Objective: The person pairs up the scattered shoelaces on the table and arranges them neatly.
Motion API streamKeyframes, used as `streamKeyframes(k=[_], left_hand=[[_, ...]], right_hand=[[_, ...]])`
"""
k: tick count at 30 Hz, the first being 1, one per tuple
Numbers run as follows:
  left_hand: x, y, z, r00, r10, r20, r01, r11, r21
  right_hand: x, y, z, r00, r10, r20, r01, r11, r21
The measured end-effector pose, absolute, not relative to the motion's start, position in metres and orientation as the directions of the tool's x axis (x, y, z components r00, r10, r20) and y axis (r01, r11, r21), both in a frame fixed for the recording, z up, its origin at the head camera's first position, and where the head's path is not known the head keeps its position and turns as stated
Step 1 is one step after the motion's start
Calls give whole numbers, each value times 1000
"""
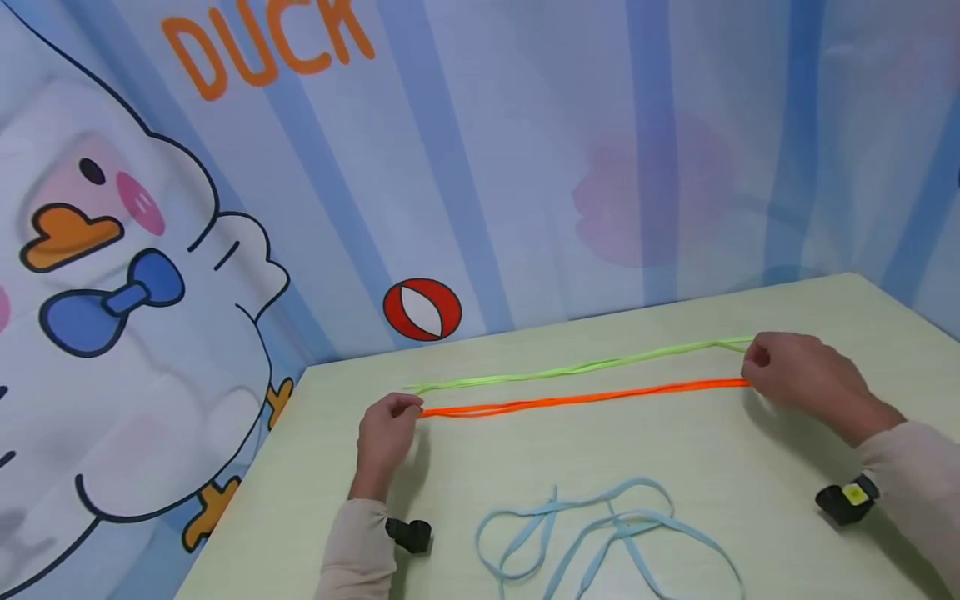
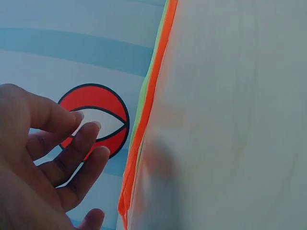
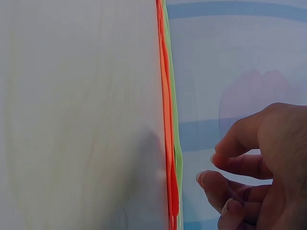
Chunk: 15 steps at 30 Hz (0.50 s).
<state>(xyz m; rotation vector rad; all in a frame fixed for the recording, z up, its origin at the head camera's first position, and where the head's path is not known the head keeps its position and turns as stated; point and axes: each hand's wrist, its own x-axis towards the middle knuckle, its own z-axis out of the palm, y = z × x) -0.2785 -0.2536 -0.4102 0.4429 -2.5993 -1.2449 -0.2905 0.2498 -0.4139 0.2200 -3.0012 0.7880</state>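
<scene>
An orange lace (image 1: 585,398), doubled lengthwise, lies nearly straight across the table. Behind it runs a lime green lace (image 1: 517,377), laid out much the same way. My left hand (image 1: 387,437) hovers by the left ends of both. In the left wrist view its fingers are loosely bent, apart from the orange lace (image 2: 152,86), with nothing between them. By the right ends is my right hand (image 1: 813,375). The right wrist view shows a gap between its thumb and bent fingers, and the orange lace (image 3: 167,105) lies clear of them.
A light blue lace (image 1: 577,503) lies in loose loops on the pale table (image 1: 285,500), nearer to me. Behind the table hangs a striped backdrop (image 1: 525,167) with a printed duck and a red ball. A small black camera (image 1: 408,535) sits at my left wrist, another (image 1: 843,504) at my right.
</scene>
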Motion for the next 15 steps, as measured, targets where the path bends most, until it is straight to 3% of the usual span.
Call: streamKeyframes(k=[15], left_hand=[[-263,-227,-411,-972,-224,73,-100,672,733]], right_hand=[[-282,233,-418,-978,-173,114,-207,855,-475]])
